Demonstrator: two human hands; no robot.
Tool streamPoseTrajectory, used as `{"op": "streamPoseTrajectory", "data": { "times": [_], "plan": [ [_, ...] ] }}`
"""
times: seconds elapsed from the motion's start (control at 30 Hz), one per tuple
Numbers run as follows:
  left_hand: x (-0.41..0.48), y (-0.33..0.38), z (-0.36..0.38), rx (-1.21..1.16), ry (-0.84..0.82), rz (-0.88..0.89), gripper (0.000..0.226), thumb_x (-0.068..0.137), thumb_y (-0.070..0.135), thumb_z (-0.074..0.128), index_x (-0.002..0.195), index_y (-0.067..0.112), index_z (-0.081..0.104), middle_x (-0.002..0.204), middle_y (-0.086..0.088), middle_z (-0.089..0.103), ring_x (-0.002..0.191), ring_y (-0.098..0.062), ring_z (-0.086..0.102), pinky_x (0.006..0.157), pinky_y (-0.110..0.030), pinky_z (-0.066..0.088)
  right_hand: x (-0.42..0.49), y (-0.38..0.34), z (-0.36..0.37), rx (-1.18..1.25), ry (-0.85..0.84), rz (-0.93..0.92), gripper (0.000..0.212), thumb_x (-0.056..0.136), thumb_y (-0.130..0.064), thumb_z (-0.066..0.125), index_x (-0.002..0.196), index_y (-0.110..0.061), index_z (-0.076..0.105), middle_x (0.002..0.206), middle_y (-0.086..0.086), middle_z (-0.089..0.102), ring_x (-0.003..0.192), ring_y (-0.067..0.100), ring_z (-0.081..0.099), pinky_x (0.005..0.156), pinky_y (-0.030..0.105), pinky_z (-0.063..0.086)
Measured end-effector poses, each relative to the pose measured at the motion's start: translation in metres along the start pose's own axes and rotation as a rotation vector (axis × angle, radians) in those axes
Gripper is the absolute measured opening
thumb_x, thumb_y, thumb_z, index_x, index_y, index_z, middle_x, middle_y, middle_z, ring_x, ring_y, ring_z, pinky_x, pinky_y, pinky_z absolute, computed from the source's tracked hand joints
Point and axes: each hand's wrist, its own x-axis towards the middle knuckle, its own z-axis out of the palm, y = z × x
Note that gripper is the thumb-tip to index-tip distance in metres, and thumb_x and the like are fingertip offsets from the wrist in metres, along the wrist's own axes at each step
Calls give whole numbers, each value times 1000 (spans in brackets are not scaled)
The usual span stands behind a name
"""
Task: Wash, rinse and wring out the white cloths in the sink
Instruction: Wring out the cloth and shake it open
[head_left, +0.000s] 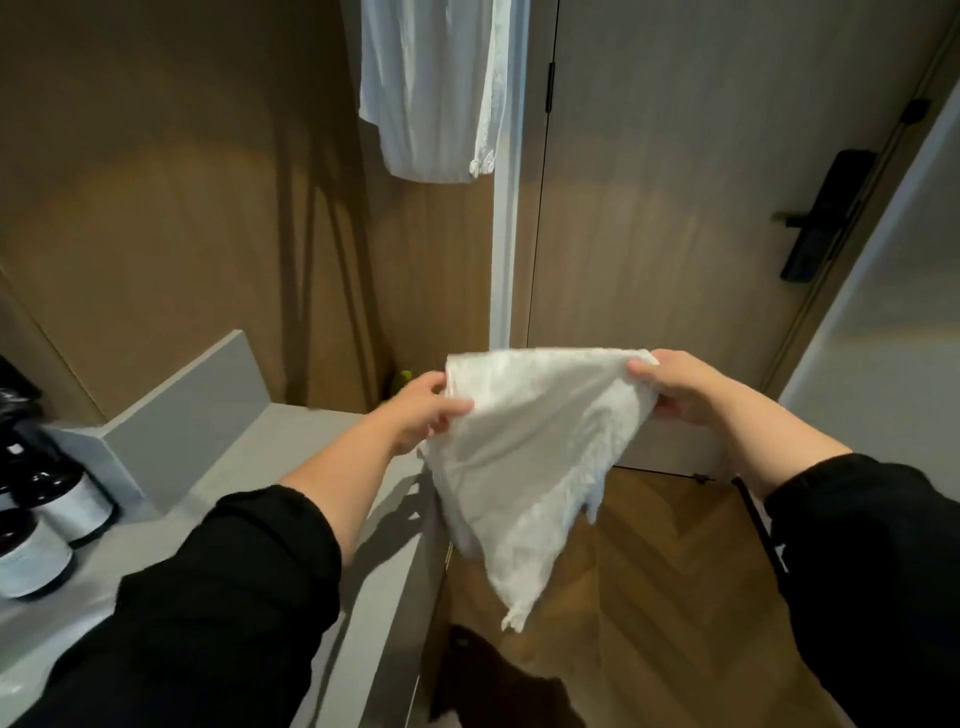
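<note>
Your left hand (423, 410) and right hand (675, 387) each pinch a top corner of the white cloth (524, 457) beside the counter (291, 457); soft, limp, light, so keep to the corners

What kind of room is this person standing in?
Likely a hotel room or flat entryway: door with an electronic lock, grey counter with dark bottles, white garment hanging up.

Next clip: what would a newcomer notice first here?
The white cloth, held spread at centre frame, stands out: the left hand and right hand each pinch an upper corner, its tip hanging over the wooden floor. Above, a white garment hangs by the brown wall; dark bottles stand on the grey counter at far left.
</note>
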Motion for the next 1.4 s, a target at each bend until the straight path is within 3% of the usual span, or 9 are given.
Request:
{"op": "streamPoseTrajectory", "data": {
  "times": [0.13,0.23,0.33,0.5,0.67,0.73,0.97,1.17,1.4],
  "plan": [
    [8,8,-9,281,370,28,80,77,14,79,144,16,37,135,-9,48,116,-27,51,89,-39,51,1,7,-9,-358,182,-33,23,91,-20,63,109,-6,59,106,13,58,95,29,59,76,34,46],
    [12,12,-22,104,427,-27,54,80,13,77,129,16,56,126,-8,58,109,-25,56,86,-36,50,2,13,-23,-208,199,41,30,86,-18,72,111,-6,59,120,16,60,91,26,60,77,35,49],
    [10,8,-18,336,238,4,12,86,20,72,98,19,70,100,2,64,104,-19,59,84,-30,47,-7,17,-33,-66,105,125,12,87,-10,69,97,-5,66,114,19,64,70,21,58,70,36,51],
    [0,3,3,1033,-351,55,30,82,47,69,98,22,71,87,8,61,87,-11,56,73,-19,43,-17,24,-45,-527,-217,13,32,75,-42,78,95,-17,75,93,-9,69,87,12,63,78,24,51],
    [2,-6,3,1520,-242,115,35,89,42,64,105,11,68,83,-1,60,76,-18,55,64,-25,40,-27,34,-18,-1300,-332,-4,30,82,-33,73,91,-6,64,85,1,55,80,19,52,42,16,43],
    [5,-7,-4,1561,-229,95,41,90,46,60,105,9,68,88,-6,62,79,-21,56,66,-28,39,-20,39,-20,-1316,-279,-60,26,89,-31,65,77,-8,59,82,-2,53,81,21,51,60,27,49],
    [3,-10,-40,604,-292,-169,33,84,40,69,96,10,70,91,-7,66,86,-21,64,74,-27,53,-1,50,-58,-440,-437,60,36,74,-40,80,84,-7,74,79,6,65,71,16,53,67,25,41],
    [0,2,-20,693,47,-124,42,92,43,58,108,4,65,106,-9,64,92,-23,62,73,-29,51,-3,26,-38,-215,-425,195,36,81,-31,68,91,3,67,63,9,60,47,12,51,47,20,46],
    [-27,62,42,-16,25,-333,14,95,18,51,90,9,60,83,-6,63,82,-19,61,75,-34,54,-34,-39,21,83,-181,-11,25,95,-22,59,92,3,66,77,11,65,54,13,62,52,23,57]
  ]
}}
